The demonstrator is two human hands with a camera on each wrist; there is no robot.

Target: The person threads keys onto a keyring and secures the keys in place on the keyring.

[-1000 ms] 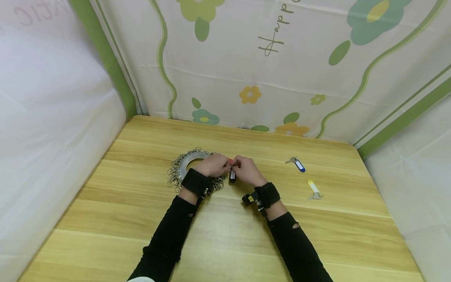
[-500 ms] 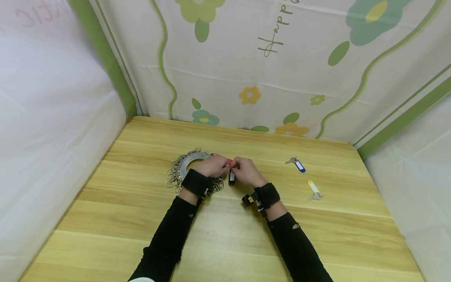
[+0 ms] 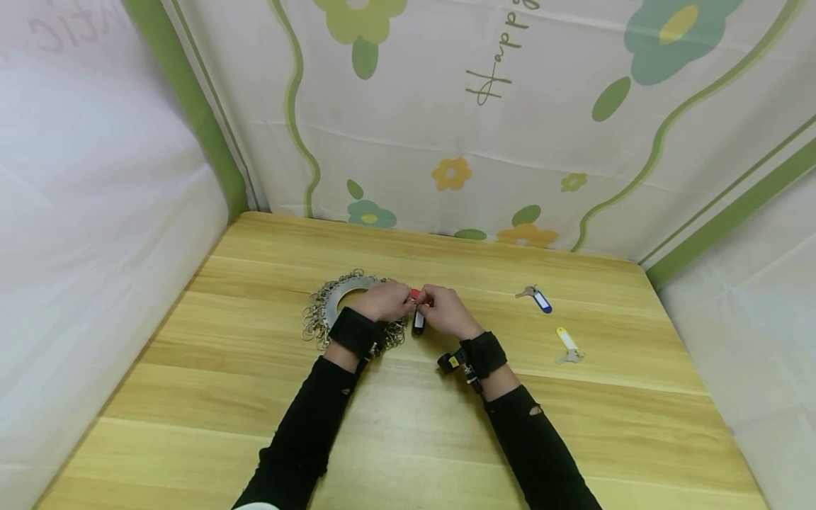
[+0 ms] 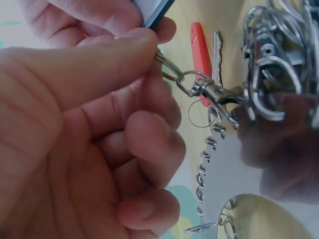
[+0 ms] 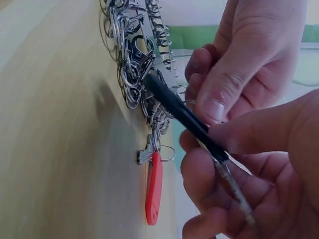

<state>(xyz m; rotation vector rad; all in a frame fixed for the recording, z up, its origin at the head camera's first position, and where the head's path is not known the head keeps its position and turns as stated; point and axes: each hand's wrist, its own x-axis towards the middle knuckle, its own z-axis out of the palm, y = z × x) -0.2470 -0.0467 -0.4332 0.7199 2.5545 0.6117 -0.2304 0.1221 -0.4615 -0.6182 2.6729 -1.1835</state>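
A flat metal disc (image 3: 331,301) hung with several key rings and clasps (image 5: 132,55) lies on the wooden table (image 3: 408,439). My left hand (image 3: 400,304) rests over its right edge and pinches a small key ring (image 4: 167,64) joined to a swivel clasp (image 4: 212,90). Close beside it, my right hand (image 3: 426,306) pinches a black key tag (image 5: 174,107), which hangs down between both hands (image 3: 418,321). A red key tag (image 5: 153,191) with a key lies on the table just beyond the fingers. The fingertips hide where the ring and the tag meet.
A key with a blue tag (image 3: 540,298) and a key with a yellow tag (image 3: 567,343) lie on the table to the right. Flowered cloth walls (image 3: 484,142) enclose the table at the back and on both sides.
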